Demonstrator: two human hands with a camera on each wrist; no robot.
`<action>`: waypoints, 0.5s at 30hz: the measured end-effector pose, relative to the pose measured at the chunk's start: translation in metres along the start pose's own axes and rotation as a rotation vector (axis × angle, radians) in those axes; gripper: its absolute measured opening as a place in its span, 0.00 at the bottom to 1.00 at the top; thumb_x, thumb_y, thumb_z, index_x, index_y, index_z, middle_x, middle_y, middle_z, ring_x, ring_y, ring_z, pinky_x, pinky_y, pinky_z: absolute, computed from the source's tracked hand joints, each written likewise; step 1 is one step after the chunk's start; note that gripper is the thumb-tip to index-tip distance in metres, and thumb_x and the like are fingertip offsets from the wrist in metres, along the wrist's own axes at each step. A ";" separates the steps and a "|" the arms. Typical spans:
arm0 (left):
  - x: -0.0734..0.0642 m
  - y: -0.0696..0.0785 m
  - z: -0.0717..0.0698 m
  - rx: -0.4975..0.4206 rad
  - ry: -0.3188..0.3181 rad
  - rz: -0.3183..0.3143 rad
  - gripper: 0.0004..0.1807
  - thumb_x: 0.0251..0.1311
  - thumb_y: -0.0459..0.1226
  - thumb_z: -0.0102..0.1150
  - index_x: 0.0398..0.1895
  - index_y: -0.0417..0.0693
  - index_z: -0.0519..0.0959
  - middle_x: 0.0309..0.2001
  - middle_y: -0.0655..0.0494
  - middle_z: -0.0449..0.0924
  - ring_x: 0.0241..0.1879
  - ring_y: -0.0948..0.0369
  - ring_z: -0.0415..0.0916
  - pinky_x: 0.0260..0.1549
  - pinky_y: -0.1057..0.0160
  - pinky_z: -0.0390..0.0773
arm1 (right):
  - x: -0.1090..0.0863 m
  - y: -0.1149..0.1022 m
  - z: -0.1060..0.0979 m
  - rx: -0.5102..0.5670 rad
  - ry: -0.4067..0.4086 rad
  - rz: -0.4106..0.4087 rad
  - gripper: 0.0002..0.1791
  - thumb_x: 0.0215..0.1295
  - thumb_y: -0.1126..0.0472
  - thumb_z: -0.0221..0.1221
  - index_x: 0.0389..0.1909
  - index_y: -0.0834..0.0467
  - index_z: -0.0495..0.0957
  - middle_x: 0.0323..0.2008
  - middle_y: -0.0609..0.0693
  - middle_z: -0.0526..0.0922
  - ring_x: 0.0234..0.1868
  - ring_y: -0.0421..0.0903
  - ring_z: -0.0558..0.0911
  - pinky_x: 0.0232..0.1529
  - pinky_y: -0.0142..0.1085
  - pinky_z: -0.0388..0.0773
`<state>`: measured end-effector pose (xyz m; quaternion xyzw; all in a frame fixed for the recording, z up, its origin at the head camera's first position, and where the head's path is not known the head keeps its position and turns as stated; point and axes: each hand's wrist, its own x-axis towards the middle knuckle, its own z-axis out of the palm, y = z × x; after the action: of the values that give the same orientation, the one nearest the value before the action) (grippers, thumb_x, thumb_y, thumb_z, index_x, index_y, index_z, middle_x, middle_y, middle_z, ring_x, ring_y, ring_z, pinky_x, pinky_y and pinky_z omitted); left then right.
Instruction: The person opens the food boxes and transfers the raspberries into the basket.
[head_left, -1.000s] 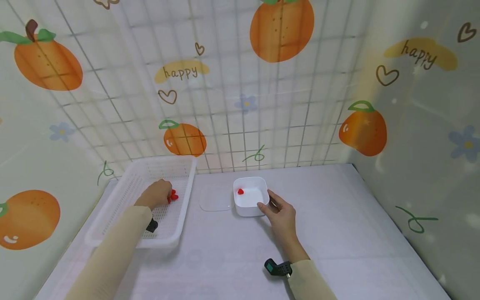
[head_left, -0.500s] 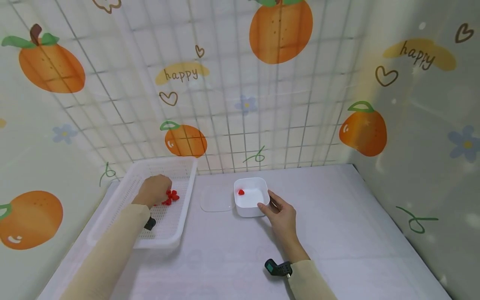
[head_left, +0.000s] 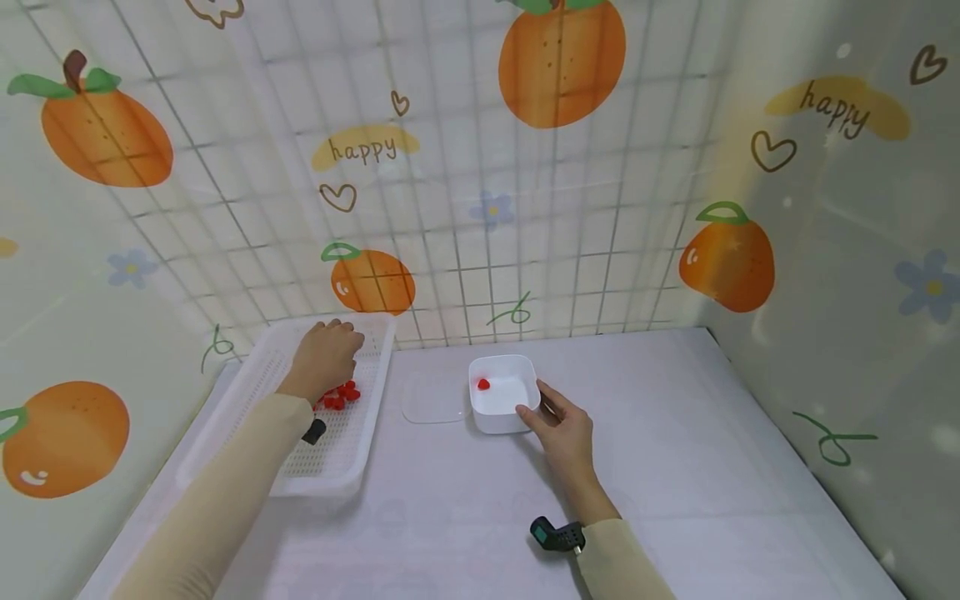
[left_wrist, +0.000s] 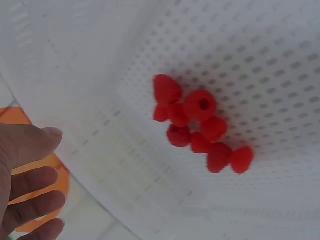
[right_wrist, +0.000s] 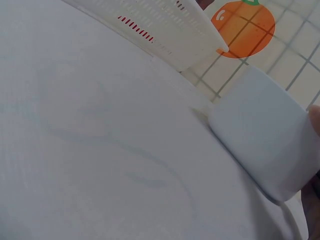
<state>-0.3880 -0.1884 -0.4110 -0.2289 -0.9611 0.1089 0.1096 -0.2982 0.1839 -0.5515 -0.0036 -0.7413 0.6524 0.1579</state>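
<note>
My left hand [head_left: 326, 358] is raised over the white perforated basket [head_left: 352, 462], its thumb and fingers apart with nothing between them in the left wrist view. Below it, several red raspberries [left_wrist: 200, 105] lie clustered on the basket floor; one shows a hole in its end. With thumb and fingers, my right hand [head_left: 562, 433] holds the right side of a small white square box [head_left: 501, 423]. A single raspberry [head_left: 483, 384] rests inside that box, toward its left. From the right wrist, the box's outer wall [right_wrist: 265, 135] is visible, and its inside is hidden.
A clear flat lid [head_left: 433, 400] lies on the white tablecloth [head_left: 450, 508] between basket and box. Behind stands a grid wall under a fruit-print sheet [head_left: 442, 183]. Black devices are strapped on both wrists, such as the right wrist camera [head_left: 557, 535].
My left hand has risen from among the raspberries and moved toward the basket's back, uncovering more of them. The right hand and the box have stayed in place.
</note>
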 end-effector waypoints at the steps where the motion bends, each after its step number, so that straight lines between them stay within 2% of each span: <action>1: 0.001 0.001 -0.002 0.009 0.008 0.006 0.05 0.57 0.31 0.72 0.35 0.45 0.84 0.34 0.50 0.80 0.39 0.49 0.76 0.44 0.50 0.77 | 0.000 0.000 0.000 0.004 0.000 -0.003 0.36 0.62 0.61 0.75 0.70 0.63 0.75 0.70 0.59 0.76 0.69 0.59 0.77 0.60 0.34 0.76; 7: 0.007 0.013 -0.018 0.020 0.027 0.004 0.07 0.59 0.32 0.72 0.39 0.44 0.85 0.38 0.48 0.82 0.43 0.47 0.78 0.51 0.47 0.78 | 0.000 0.001 0.000 0.019 -0.006 -0.012 0.36 0.62 0.61 0.75 0.70 0.64 0.76 0.70 0.60 0.76 0.69 0.59 0.78 0.59 0.33 0.76; 11: 0.014 0.023 -0.024 0.031 0.036 0.008 0.07 0.61 0.34 0.72 0.40 0.45 0.84 0.40 0.49 0.84 0.43 0.48 0.80 0.50 0.48 0.79 | -0.001 -0.001 -0.001 0.032 -0.010 -0.008 0.35 0.62 0.62 0.75 0.70 0.65 0.76 0.70 0.60 0.76 0.69 0.59 0.77 0.59 0.33 0.76; 15: 0.021 0.037 -0.030 0.045 0.057 0.039 0.08 0.60 0.36 0.73 0.41 0.46 0.84 0.42 0.49 0.85 0.46 0.48 0.81 0.53 0.47 0.80 | -0.001 -0.003 -0.001 0.040 -0.013 -0.006 0.35 0.62 0.62 0.75 0.69 0.66 0.75 0.69 0.61 0.76 0.69 0.59 0.77 0.59 0.32 0.76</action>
<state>-0.3829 -0.1412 -0.3885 -0.2482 -0.9502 0.1260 0.1400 -0.2960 0.1841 -0.5486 0.0060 -0.7291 0.6666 0.1550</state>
